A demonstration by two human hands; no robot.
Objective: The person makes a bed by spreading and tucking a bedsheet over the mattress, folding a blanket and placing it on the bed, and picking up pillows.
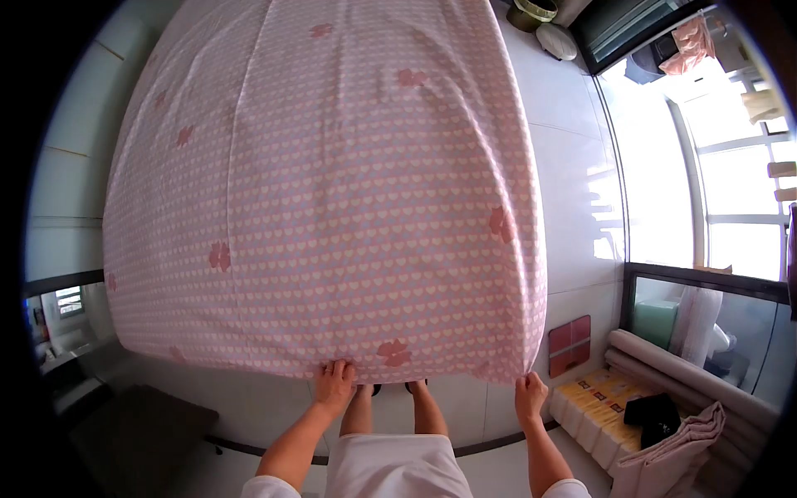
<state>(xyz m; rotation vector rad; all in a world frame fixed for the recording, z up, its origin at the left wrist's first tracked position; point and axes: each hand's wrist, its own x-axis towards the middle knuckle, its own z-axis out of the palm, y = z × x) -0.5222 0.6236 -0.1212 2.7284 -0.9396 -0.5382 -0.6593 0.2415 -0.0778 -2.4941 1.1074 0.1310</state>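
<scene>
A pink bed sheet (349, 216) with rows of small hearts and darker pink flower shapes lies spread over a bed in front of me. Fold lines and soft wrinkles run along it. At the near edge, left of the middle, my left hand (335, 385) is closed on the hem, its fingertips on top of the fabric. The near right corner of the sheet is pinched in my right hand (530, 393), and the cloth draws to a point there. The bed itself is hidden under the sheet.
Right of the bed, a pink square scale-like panel (569, 345) lies on the tiled floor. Packs of yellow tissue (594, 407), folded pink cloth (672, 452) and long rolls (689, 382) sit at lower right. A dark seat (141, 432) stands lower left; a bin (531, 13) is at the back.
</scene>
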